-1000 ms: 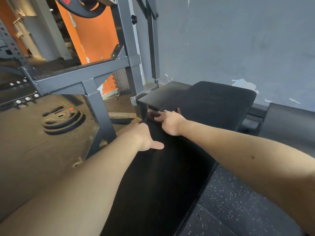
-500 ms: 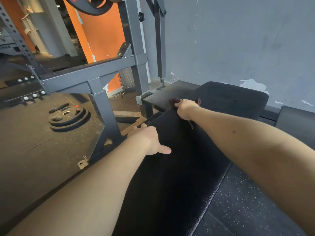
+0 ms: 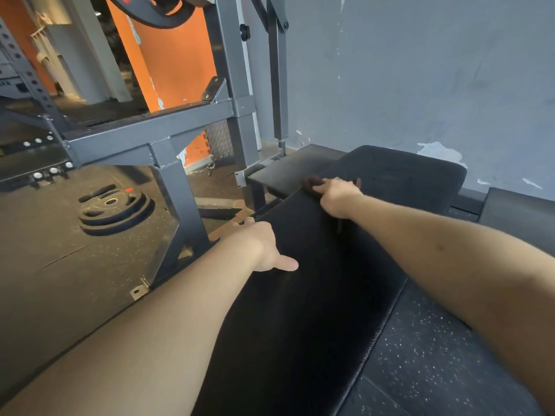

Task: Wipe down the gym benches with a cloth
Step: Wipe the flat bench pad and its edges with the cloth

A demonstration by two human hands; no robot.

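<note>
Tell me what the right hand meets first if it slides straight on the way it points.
Past the cloth under the right hand, probably the flat dark platform beyond the bench pad edge; depth is unclear.

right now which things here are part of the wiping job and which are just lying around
Part of the job:
- cloth, gripped by the right hand
- bench that the cloth lies on
- left hand, resting on the bench's left edge

Just lying about:
- weight plates stacked on the floor
- grey rack
- metal clip on the floor by the rack
</note>
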